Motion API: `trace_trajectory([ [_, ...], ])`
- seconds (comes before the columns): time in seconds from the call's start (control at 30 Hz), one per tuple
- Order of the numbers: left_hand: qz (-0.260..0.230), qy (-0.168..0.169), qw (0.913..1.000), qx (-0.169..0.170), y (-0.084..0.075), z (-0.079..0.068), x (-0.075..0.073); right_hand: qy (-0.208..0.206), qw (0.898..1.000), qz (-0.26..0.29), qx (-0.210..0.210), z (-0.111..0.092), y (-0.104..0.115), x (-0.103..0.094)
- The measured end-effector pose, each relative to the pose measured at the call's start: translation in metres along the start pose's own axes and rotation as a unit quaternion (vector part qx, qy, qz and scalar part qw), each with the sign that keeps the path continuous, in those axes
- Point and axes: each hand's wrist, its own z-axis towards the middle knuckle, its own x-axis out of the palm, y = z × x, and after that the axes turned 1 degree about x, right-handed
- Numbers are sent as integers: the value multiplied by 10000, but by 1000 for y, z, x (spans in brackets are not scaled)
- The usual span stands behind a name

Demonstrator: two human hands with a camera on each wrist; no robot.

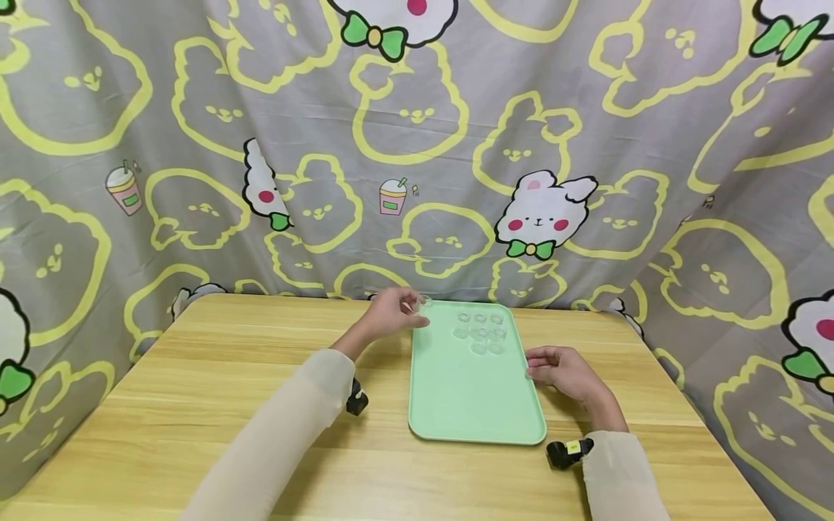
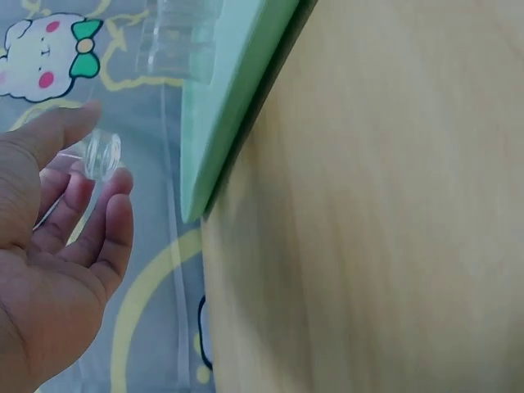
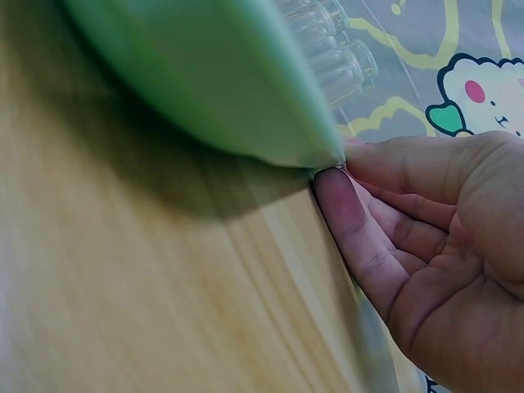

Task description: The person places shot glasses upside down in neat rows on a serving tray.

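Note:
My left hand point(image 1: 391, 312) holds a small clear glass bottle point(image 2: 101, 155) between thumb and fingers at the tray's far left corner. The bottle's ringed neck points out past the fingertips; its body is partly hidden by the hand. At the right side, my right hand point(image 1: 565, 370) pinches the rim of the light green tray point(image 1: 476, 394) between thumb and finger, as the right wrist view also shows. Several more clear glass bottles point(image 1: 480, 333) stand in rows on the tray's far right part.
The tray lies on a wooden table point(image 1: 247, 362), long side running away from me. Right behind the table's far edge hangs a grey curtain point(image 1: 313, 130) with cartoon animals. A black wrist camera point(image 1: 568, 453) sits at my right cuff, close to the tray's near right corner.

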Motion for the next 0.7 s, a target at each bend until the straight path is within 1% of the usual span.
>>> trace_trajectory([
  [0.13,-182,-92,9997,-117,-1,0,9,3,10000,-46,-20,0,1,0],
  [0.23,-276,-122,9995,-83,-3,0,15,-6,10000,-79,-24,0,1,0],
  [0.33,-257,-120,9996,-9,-5,1,21,-16,10000,-78,-2,0,1,1],
  [0.47,-149,-68,9999,14,-6,2,27,-21,10000,-56,27,0,2,1],
  [0.6,-62,65,10000,15,-8,2,32,-1,10000,-16,24,-1,2,1],
  [0.7,9,170,9998,92,-9,2,34,-3,10000,-3,19,-1,2,0],
])
